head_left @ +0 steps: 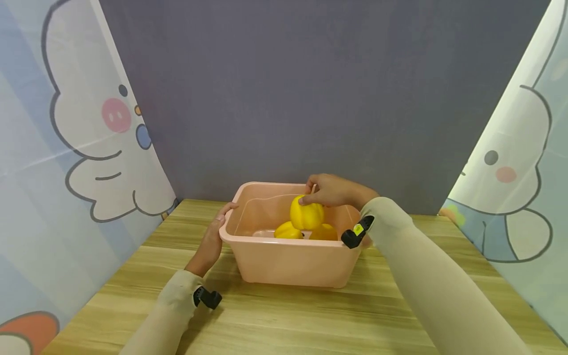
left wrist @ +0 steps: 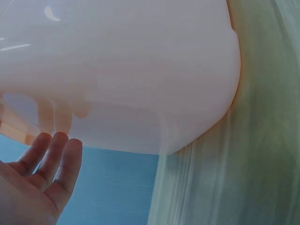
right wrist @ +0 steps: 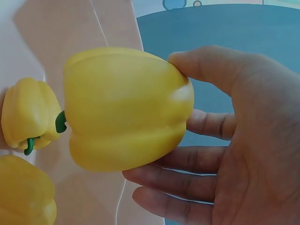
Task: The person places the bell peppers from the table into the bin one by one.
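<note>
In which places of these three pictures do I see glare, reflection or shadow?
Head view: a soft shadow on the table, near the left sleeve; left wrist view: white glare at upper left on the glossy pink bin, which faintly mirrors fingers of the left hand; right wrist view: a pale highlight on the yellow pepper.

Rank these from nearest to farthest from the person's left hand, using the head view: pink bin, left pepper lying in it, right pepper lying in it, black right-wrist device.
1. Pink bin: touching the left hand.
2. Left pepper: inside, near the middle.
3. Right pepper: inside, farther right.
4. Black device: right wrist, farthest.
</note>
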Demonstrator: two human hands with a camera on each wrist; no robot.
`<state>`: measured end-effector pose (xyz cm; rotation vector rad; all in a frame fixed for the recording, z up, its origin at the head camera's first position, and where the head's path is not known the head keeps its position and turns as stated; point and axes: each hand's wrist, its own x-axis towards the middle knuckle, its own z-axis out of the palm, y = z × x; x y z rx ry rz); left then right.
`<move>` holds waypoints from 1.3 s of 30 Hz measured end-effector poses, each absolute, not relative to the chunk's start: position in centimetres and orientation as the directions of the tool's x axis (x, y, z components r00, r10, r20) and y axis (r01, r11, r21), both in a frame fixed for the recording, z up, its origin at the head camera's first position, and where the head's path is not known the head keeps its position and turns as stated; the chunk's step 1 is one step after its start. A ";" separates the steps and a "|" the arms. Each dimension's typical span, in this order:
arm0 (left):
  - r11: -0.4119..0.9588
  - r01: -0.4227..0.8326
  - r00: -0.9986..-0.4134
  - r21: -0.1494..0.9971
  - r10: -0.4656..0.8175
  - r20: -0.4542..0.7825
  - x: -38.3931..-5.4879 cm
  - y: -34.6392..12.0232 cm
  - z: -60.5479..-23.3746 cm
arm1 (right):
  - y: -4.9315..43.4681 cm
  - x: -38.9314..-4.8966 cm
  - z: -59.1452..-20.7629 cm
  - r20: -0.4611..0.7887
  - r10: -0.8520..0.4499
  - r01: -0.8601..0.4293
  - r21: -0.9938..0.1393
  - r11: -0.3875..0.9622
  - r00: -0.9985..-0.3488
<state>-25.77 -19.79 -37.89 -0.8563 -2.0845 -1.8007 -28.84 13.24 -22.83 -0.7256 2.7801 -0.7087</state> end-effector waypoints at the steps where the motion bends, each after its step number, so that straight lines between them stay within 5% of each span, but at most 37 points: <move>1: 0.060 0.583 -0.792 0.810 0.266 0.550 -25.8 -19.8 -37.9 | 13.2 -28.8 -22.8 -0.054 -0.502 -0.415 -0.491 0.766 -0.863; 27: 0.070 0.587 -0.790 0.806 0.266 0.552 -25.9 -19.1 -37.9 | 17.3 -28.0 -22.1 0.016 -0.511 -0.432 -0.557 0.710 -0.860; 39: 0.063 0.586 -0.790 0.808 0.264 0.553 -26.1 -19.5 -37.8 | 21.6 -26.7 -21.7 0.146 -0.392 -0.394 -0.614 0.684 -0.908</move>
